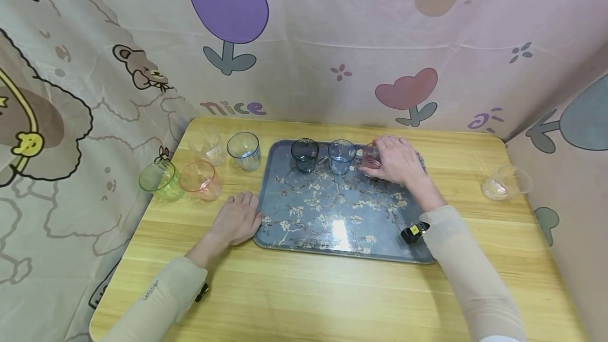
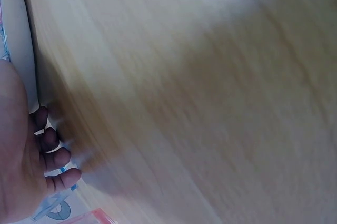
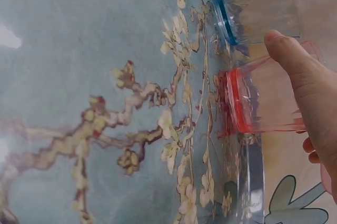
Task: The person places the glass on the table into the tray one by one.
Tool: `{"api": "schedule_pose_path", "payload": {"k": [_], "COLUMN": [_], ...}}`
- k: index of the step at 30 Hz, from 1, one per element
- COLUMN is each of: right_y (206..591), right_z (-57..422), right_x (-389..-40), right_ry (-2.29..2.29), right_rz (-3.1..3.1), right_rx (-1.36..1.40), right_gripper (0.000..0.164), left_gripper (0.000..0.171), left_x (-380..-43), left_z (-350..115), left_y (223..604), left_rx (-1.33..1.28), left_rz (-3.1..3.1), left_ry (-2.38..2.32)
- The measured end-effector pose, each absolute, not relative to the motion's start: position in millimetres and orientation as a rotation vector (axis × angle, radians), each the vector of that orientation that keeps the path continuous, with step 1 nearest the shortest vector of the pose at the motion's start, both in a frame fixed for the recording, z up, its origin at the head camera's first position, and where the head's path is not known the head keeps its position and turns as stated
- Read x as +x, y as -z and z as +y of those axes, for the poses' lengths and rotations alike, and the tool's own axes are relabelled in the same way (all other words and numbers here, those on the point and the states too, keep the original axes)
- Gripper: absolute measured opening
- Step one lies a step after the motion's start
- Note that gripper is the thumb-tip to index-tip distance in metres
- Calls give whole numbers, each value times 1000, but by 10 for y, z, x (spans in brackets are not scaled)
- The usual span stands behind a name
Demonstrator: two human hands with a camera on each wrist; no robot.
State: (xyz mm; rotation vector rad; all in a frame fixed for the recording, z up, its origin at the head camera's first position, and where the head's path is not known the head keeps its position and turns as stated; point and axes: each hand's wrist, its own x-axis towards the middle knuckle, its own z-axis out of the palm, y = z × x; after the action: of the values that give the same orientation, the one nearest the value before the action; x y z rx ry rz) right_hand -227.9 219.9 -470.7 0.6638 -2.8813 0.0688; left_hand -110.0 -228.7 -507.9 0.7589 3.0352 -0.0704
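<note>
On the grey-blue blossom-patterned tray point(image 1: 309, 231), a pink-red glass point(image 1: 371, 158) stands at the back right, gripped by my right hand point(image 1: 398, 161). The right wrist view shows the thumb along the side of this glass point(image 3: 268, 97). To its left on the tray are a blue glass point(image 1: 341, 161) and a dark grey glass point(image 1: 305, 158). My left hand point(image 1: 239, 219) rests by the tray's left edge, thumb side against the rim, holding no glass. In the left wrist view its fingertips point(image 2: 63, 179) are slightly bent.
Left of the tray stand a blue-rimmed glass point(image 1: 244, 153), a clear glass point(image 1: 209, 149), an orange-red glass point(image 1: 201, 181) and a green glass point(image 1: 162, 182). Another clear glass point(image 1: 506, 183) is near the right edge of the wooden table point(image 1: 332, 300). Patterned cloth point(image 1: 309, 25) hangs behind and at both sides.
</note>
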Motion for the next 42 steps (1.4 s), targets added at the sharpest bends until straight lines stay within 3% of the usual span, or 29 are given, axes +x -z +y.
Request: {"api": "schedule_pose_path", "payload": {"k": [12,28,42], "right_y": [4705,4657,4572], "right_z": [2185,2223,2429], "right_x": [-2286,-2246,-2103], "right_ry": [-80,-36,-72], "right_rz": [-2895,-2957,-2819], "right_rx": [653,621,637], "right_gripper": [88,118,120], "left_gripper": [31,32,31], "left_x": [-1099,-1101,-1096], "left_z": [-2288,-2283,-2286], "left_y": [5076,5072,5066], "left_rx": [750,753,750], "left_rz": [3034,3036,3032], "left_ry": [62,52,41]}}
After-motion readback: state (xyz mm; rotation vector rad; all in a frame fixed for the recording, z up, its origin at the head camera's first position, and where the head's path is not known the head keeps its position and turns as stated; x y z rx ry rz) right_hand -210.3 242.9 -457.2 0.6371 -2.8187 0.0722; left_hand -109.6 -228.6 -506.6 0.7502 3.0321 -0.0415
